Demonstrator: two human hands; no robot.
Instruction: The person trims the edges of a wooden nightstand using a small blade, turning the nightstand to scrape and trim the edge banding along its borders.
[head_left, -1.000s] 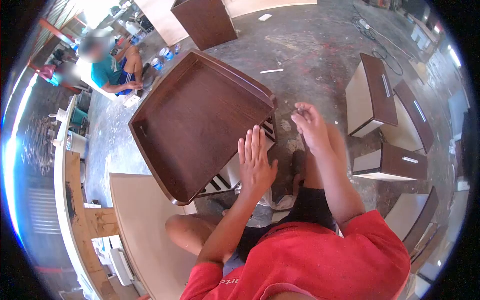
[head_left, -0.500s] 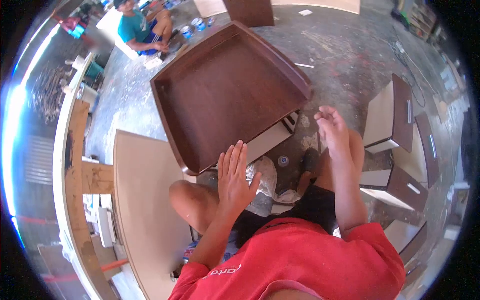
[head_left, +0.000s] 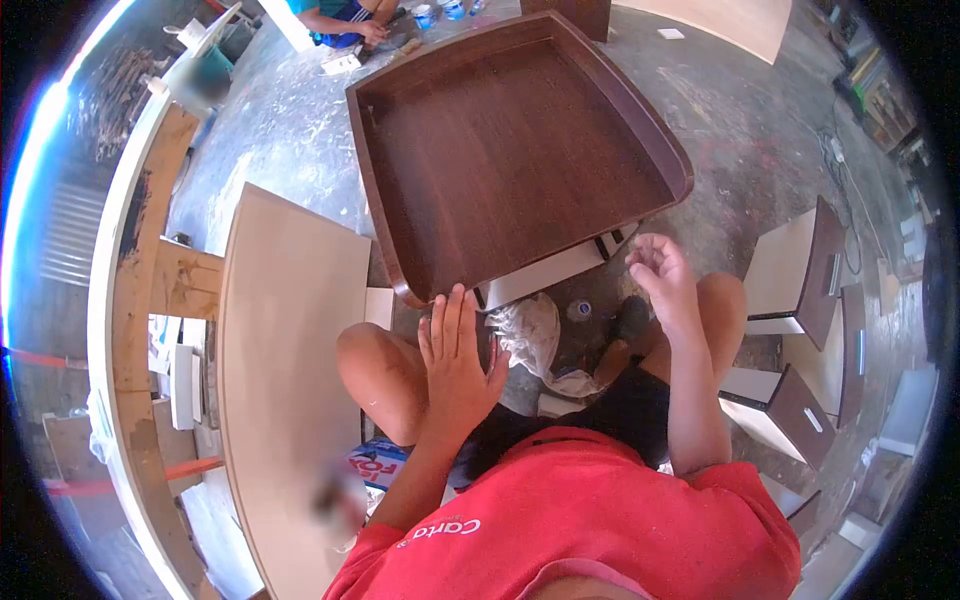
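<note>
A dark brown wooden cabinet (head_left: 520,150) with a raised rim round its top stands in front of me. My left hand (head_left: 460,365) is spread, with its fingertips at the near edge of the cabinet top, close to its left corner. Beyond the right end of that edge, my right hand (head_left: 663,282) is raised, thumb and fingers curled towards each other; what they hold, if anything, is too small to name. Pale panels and dark slots show under the top. A white cloth (head_left: 532,330) lies on the floor below, beside a small round lid (head_left: 578,310).
Several drawers with dark fronts, one of them a drawer (head_left: 795,265), stand at the right. A large pale board (head_left: 290,330) and a wooden frame (head_left: 185,280) are at the left. Another person (head_left: 350,22) sits on the floor at the upper left, near blue-and-white cans (head_left: 424,16).
The view has shifted, so the cabinet appears further right and higher. My left hand now sits at the cabinet's near left corner, farther left along the edge. My right hand stays raised and curled.
</note>
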